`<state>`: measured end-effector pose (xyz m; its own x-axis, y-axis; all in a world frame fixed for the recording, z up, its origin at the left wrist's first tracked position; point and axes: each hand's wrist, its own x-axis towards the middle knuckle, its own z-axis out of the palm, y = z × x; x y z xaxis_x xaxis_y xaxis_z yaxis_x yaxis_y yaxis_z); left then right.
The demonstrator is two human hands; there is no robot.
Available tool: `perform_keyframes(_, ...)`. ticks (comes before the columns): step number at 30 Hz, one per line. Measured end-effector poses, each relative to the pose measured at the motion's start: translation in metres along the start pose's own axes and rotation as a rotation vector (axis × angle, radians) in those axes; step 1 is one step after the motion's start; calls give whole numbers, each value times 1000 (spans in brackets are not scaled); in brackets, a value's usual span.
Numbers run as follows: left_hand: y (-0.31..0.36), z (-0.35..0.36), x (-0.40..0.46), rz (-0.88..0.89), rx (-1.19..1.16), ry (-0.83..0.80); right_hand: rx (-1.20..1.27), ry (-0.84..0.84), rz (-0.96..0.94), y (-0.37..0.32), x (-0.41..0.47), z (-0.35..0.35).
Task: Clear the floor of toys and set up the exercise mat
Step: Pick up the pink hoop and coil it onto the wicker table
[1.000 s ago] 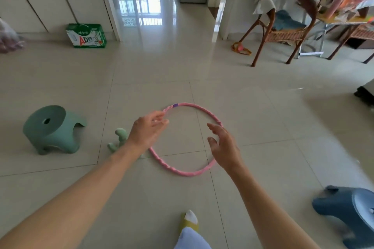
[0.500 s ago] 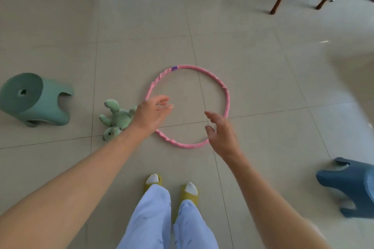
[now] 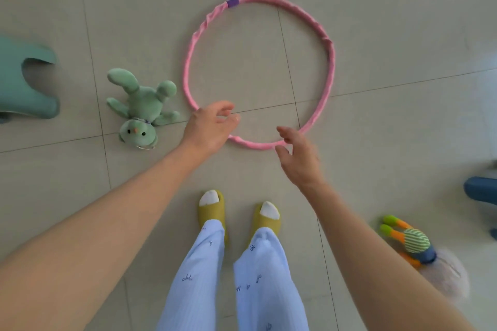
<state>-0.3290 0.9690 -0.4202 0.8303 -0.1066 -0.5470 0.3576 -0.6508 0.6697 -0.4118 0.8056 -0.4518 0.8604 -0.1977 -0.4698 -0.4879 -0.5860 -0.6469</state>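
- pink hoop (image 3: 329, 62) flat on tiled floor (image 3: 390, 21); purple band, no legible writing
- left hand (image 3: 211, 126) and right hand (image 3: 300, 157) over near rim; fingers spread, gripping nothing
- green plush (image 3: 142, 107) beside hoop

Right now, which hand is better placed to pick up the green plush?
Left. The left hand is open beside the green plush; the right hand, also open, is over the pink hoop, farther away.
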Motion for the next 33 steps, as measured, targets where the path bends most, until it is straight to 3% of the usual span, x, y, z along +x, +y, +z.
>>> perform_keyframes(15, -160, 100, 127, -94, 54, -49, -232, -171, 32, 146, 136, 139)
perform_keyframes(24, -225, 144, 178, -105, 102, -67, -625, -272, -5, 229, 201, 211)
perform_keyframes(33, -238, 156, 186, -96, 80, -98, -868, -157, -14, 262, 210, 235)
